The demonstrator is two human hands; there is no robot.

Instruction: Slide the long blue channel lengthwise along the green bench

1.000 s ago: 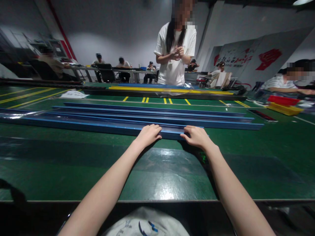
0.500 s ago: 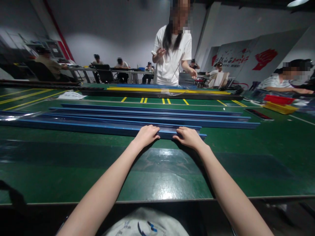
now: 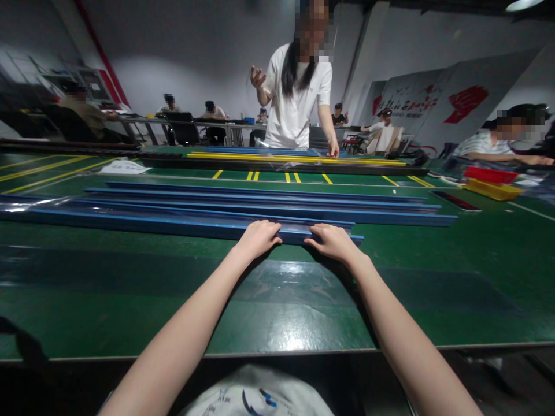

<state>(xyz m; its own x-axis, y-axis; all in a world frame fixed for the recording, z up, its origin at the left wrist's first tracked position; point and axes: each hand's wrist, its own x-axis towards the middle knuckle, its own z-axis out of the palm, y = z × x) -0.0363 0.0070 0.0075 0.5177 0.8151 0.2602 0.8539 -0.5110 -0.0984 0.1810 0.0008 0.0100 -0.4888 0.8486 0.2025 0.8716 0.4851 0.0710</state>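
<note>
A long blue channel strip [image 3: 173, 226] lies across the green table [image 3: 277, 323], its right end near my hands. My left hand [image 3: 260, 236] is closed over the strip, thumb on the near side and fingers over the top. Farther right, my right hand [image 3: 332, 238] grips the same strip close to its end in a like way. Clear film [image 3: 47, 203] shows at the strip's left part. Just behind it lie more blue channel strips [image 3: 390, 218], roughly parallel. A flat transparent sheet [image 3: 143, 274] is spread on the table on my side of the strip.
Across the table stands a person in a white shirt [image 3: 297, 110], one hand at the yellow strips [image 3: 243, 156] and black strips [image 3: 208, 166]. Right are a phone-like dark slab [image 3: 456, 201], a red tray [image 3: 489, 175] and a yellow tray [image 3: 494, 189]. Paper [image 3: 125, 167] lies at left.
My hands and the blue strip stay in place. The person opposite has lowered one hand to the yellow strips and raised the other outward.
</note>
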